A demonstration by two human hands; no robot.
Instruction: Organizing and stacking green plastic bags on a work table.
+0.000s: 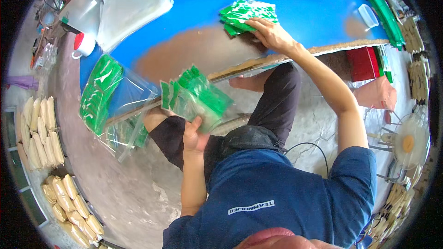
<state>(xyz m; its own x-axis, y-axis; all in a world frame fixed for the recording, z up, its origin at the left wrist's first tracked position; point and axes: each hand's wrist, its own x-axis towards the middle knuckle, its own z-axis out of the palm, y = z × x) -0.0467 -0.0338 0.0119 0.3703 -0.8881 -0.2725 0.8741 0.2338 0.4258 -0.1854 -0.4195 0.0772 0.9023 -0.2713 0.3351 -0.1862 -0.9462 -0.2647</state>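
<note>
My left hand [196, 137] is closed on a clear plastic bag with green packets in it [203, 94], held above my lap by the table's near edge. On the blue tabletop lies a pile of small green-and-clear packets [244, 11]. My right hand [273, 34] rests on the near right side of that pile, its fingers stretched out over the packets. To the left, another clear bag of green packets [101, 94] lies at the table's edge, and part of the clear plastic hangs over it.
A stack of clear plastic bags [134, 11] lies at the far left, with a red-and-white mug [84, 44] beside it. Near the right end stands a small clear tub [368, 15]. A fan [408, 143] stands on the floor at right; filled tan bags [71, 203] are stacked at left.
</note>
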